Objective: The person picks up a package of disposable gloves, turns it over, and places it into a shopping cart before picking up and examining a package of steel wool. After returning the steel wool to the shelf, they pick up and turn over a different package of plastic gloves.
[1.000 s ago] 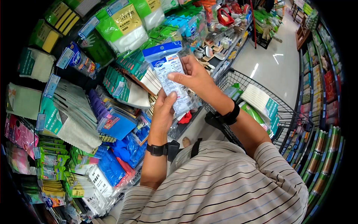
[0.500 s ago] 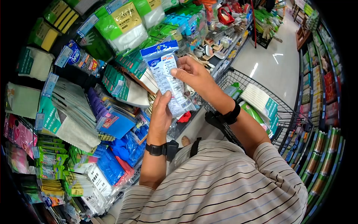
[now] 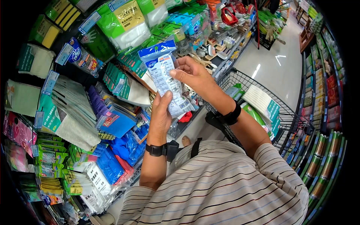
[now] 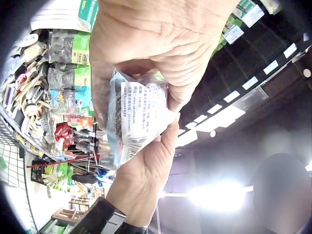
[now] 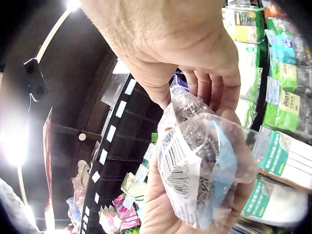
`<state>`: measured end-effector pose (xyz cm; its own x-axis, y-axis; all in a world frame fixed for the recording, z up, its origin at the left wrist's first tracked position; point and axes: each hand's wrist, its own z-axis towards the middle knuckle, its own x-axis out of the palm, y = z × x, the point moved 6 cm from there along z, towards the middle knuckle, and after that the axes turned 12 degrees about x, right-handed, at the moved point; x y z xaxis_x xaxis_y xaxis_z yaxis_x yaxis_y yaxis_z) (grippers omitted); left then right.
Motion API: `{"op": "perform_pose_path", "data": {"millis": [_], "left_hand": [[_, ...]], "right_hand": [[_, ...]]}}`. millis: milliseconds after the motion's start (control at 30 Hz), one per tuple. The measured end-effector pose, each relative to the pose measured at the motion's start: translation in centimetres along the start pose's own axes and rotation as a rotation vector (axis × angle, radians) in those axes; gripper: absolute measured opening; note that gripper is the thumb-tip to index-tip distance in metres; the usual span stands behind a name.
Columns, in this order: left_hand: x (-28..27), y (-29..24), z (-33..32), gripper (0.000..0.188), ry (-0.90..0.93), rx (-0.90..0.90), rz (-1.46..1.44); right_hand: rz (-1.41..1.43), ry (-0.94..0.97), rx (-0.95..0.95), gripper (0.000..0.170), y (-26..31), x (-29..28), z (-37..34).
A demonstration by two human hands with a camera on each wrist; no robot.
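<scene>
Both hands hold up a clear plastic pack of steel wool scourers [image 3: 161, 77] with a blue top strip and a white printed label facing the person. My left hand [image 3: 160, 114] grips its lower left part, thumb lying on the label. On the other side, my right hand [image 3: 194, 77] pinches the pack's right edge, its thumb on the front and fingers curled behind. Dark curly wire shows through the plastic in the right wrist view, where a barcode label [image 5: 178, 163] wraps the bottom end. The left wrist view also shows the pack [image 4: 144, 109] between both hands.
A shelf wall on the left carries hanging cloths [image 3: 77, 112], blue packs [image 3: 112, 165] and bagged gloves [image 3: 125, 28]. Brushes [image 3: 215, 52] lie farther along. A black wire shopping cart [image 3: 290, 127] with packaged cloths [image 3: 260, 99] stands at the right, beside the aisle floor [image 3: 270, 60].
The pack has shifted slightly left in the head view, and its label shows more fully. Both hands moved slightly with it and keep their hold.
</scene>
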<state>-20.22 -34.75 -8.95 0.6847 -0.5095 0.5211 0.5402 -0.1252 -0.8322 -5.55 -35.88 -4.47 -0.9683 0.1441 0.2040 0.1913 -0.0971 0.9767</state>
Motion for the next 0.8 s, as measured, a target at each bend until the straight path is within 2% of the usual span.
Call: {"op": "perform_pose_path", "data": {"millis": [233,333,433,533,667,767,800], "left_hand": [[-0.4,0.1,0.0,0.048,0.025,0.011,0.012],[-0.1,-1.0,0.1,0.049,-0.040,0.092,0.064],[-0.7,-2.0,0.8,0.051,-0.089,0.200,0.226],[-1.7,-2.8,1.7,0.052,-0.073,0.276,0.429],[-1.9,-3.0,1.8,0.057,-0.107,0.350,0.689],[-0.1,-4.4,0.8,0.063,-0.010,0.557,1.174],[0.0,-4.4,0.6,0.066,0.003,0.578,1.191]], "right_hand": [[-0.032,-0.008,0.004,0.048,-0.1,-0.1,0.0],[-0.052,-0.057,-0.056,0.048,-0.2,-0.5,0.0],[-0.077,-0.110,-0.134,0.047,0.6,-0.3,-0.4],[-0.160,-0.082,-0.111,0.047,1.2,0.8,-0.9],[-0.118,-0.023,-0.171,0.051,0.7,2.2,-0.8],[-0.095,-0.032,-0.163,0.052,0.7,2.4,-0.5],[-0.082,-0.029,-0.173,0.052,0.5,2.3,-0.3]]}}
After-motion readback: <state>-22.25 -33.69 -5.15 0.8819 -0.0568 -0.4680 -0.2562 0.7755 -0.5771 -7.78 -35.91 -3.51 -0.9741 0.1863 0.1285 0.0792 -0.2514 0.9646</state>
